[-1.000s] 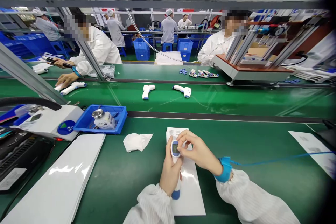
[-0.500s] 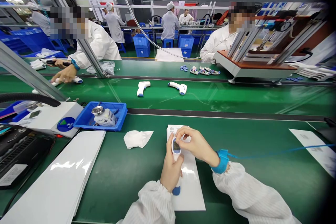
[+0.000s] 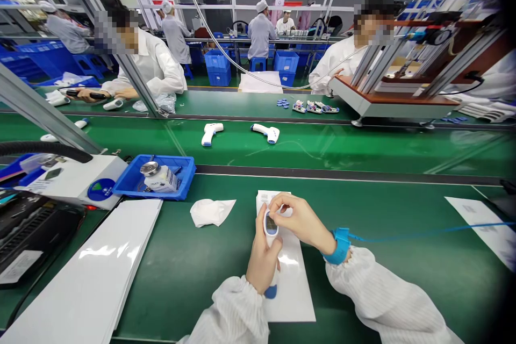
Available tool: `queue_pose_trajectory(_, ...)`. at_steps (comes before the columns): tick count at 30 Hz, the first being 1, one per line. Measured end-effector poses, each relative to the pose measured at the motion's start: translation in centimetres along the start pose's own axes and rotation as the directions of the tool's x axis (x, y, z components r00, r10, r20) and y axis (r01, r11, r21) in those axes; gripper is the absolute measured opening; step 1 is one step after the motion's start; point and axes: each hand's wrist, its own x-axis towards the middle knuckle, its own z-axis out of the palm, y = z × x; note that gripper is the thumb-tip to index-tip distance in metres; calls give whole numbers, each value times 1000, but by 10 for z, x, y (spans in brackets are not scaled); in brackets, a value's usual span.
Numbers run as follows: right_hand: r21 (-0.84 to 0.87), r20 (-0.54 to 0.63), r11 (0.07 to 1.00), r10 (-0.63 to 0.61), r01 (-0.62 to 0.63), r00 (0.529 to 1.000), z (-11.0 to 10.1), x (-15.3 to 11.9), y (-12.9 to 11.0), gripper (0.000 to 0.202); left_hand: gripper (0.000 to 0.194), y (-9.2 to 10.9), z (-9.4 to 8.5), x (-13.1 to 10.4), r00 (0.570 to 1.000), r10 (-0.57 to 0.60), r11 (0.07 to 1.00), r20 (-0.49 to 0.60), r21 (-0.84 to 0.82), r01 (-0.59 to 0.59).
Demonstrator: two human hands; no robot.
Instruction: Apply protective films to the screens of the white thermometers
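Note:
My left hand point(image 3: 262, 262) is wrapped round a white and blue infrared thermometer point(image 3: 271, 228), its small display facing up. The blue end of its handle shows below my palm. At the upper edge of the display, the fingertips of my right hand point(image 3: 303, 221) are pinched together and touch it. Whatever lies between those fingertips, if anything, is hidden. Under both hands lies a glossy white sheet point(image 3: 293, 295) on the green bench. A crumpled white wipe point(image 3: 211, 213) rests to the left of my hands.
A blue tray point(image 3: 187, 181) holds a bottle with a metal top. Stacked white sheets point(image 3: 88, 269) lie at left, near a white device point(image 3: 76, 183). Beyond, two thermometers point(image 3: 212, 133) lie on the green belt point(image 3: 342, 150). A blue wrist-strap cord point(image 3: 423, 234) stretches right from my wrist.
The thermometers on the belt have shifted left. A co-worker across at left has drawn a hand back from the belt. My hands and the held thermometer stay almost still.

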Motion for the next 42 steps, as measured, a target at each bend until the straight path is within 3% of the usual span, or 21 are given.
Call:
queue_pose_trajectory(3, -7, 1, 1000, -1, 1, 1000, -1, 0, -1, 9, 67, 1, 0, -1, 1000, 12, 1000, 13, -22, -12)
queue_pose_trajectory(9, -11, 6, 1000, -8, 8, 1000, -1, 0, -2, 10, 64, 1, 3, -2, 995, -76, 997, -61, -24, 75)
queue_pose_trajectory(24, -82, -22, 996, -47, 45, 999, 0, -1, 0, 10, 58, -1, 2, -1, 997, -67, 998, -37, -20, 66)
queue_pose_trajectory(28, -133, -27, 990, -43, 39, 999, -1, -1, -2, 9, 51, 5, 5, 4, 994, -75, 997, -80, -40, 72)
queue_pose_trajectory(32, -47, -17, 998, 36, -37, 999, -6, -3, 2, 9, 47, 9, 6, 7, 985, -95, 995, -146, -30, 92)
queue_pose_trajectory(37, 95, -26, 986, 139, -135, 990, -5, -13, 12, 16, 48, 8, 7, 7, 982, -127, 992, -141, -20, 126)
queue_pose_trajectory(42, -4, -41, 999, 48, -48, 998, 7, -18, 15, 23, 47, 8, 8, 5, 989, -96, 995, -109, -33, 93)
